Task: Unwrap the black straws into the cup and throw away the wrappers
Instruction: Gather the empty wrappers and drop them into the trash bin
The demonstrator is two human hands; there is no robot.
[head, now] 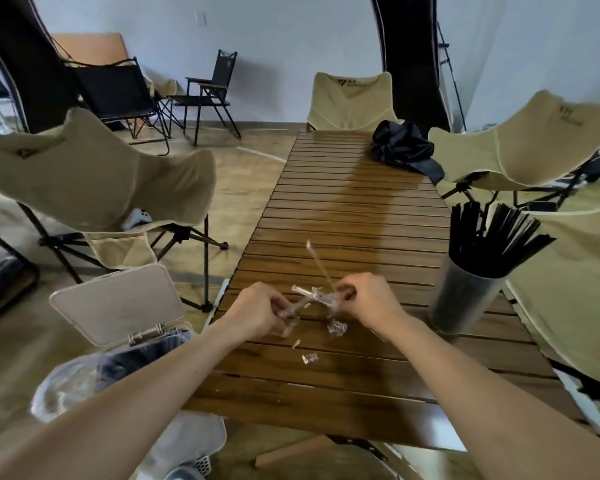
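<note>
L hand (262, 311) + R hand (366, 299): both pinching 1 bundle of clear wrappers (314, 299) over counter (343, 209) | 3 wrapper scraps (309, 357) on counter near hands | 1 cup (463, 297) of black straws (492, 237) at R | 1 bin (118, 306), lid up, at L

Two forearms in view, both bare to the frame edge; no sleeves, no cuffs. Left hand (257, 315) and right hand (368, 299) ungloved. No rings, watch or bands visible on wrists or fingers. Nails short, unpainted as far as blur allows. Nothing else of the body shown.
</note>
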